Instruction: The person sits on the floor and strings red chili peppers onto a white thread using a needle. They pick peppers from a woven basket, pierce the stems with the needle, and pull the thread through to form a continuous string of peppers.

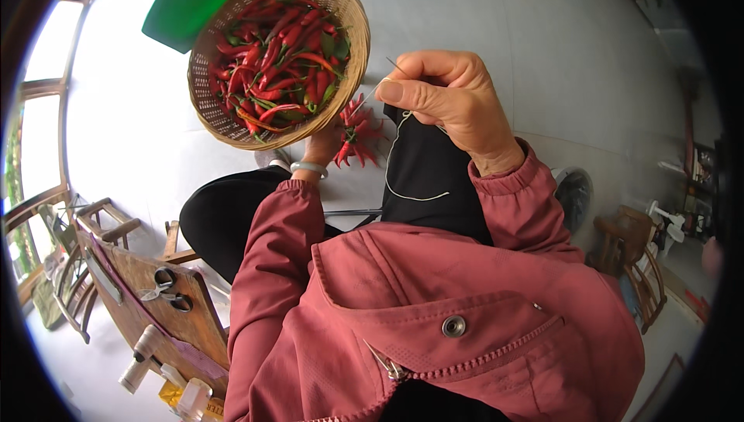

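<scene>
A woven basket (200,88) full of red chili peppers (273,67), with some green ones and leaves, is tilted at the upper middle. My left hand (324,144) is at its lower right rim, its fingers mostly hidden under the basket, so its hold is not visible. Between thumb and forefinger, my right hand (450,96) pinches a needle (396,65) and pale thread (388,160). The thread runs down to a bunch of red chilies (356,134) beside my left hand; a loose end dangles over my right leg.
Behind the basket stands a green container (174,12) with a handle hole. At the lower left, a wooden board (197,282) bears scissors (165,290), with a thread spool (148,342) at its edge. Wooden chairs stand at the left and right.
</scene>
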`<state>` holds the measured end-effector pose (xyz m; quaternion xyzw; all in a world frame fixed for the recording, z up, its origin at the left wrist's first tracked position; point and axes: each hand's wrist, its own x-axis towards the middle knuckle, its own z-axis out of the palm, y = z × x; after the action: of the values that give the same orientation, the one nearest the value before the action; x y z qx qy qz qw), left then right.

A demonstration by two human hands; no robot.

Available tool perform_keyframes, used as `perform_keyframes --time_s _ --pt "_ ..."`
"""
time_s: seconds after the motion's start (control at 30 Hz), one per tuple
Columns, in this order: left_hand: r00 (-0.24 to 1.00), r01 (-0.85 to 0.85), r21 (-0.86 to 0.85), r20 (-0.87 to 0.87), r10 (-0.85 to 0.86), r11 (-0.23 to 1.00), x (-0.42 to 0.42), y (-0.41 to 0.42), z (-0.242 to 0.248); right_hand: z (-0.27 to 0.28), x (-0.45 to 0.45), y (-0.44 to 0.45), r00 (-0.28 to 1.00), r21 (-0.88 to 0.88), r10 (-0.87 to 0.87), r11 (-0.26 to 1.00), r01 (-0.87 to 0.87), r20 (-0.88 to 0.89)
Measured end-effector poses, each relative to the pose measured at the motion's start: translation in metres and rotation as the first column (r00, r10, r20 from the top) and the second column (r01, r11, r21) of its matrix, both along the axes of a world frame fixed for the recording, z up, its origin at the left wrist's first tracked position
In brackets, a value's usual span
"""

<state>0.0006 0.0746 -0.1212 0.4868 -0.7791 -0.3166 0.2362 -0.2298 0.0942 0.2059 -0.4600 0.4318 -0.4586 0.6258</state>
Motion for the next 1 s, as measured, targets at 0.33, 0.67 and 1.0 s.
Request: perform_keyframes --time_s 0.33,0.67,1.0 --pt "0.886 0.372 0.047 0.279 -0.370 0.927 -0.011 -0.007 -0.039 -0.002 -0.002 0.000 0.999 0.006 -0.005 1.000 0.004 0.054" --pt "0.932 0.194 0.051 0.303 -0.200 0.980 -0.003 -0.003 -0.026 -0.006 0.000 0.000 0.993 0.029 -0.018 0.999 0.015 0.118" --pt "0.735 0.131 0.407 0.572 -0.364 0.904 0.007 0.014 0.043 -0.002 -0.013 0.009 0.994 0.083 -0.042 0.996 0.034 0.103"
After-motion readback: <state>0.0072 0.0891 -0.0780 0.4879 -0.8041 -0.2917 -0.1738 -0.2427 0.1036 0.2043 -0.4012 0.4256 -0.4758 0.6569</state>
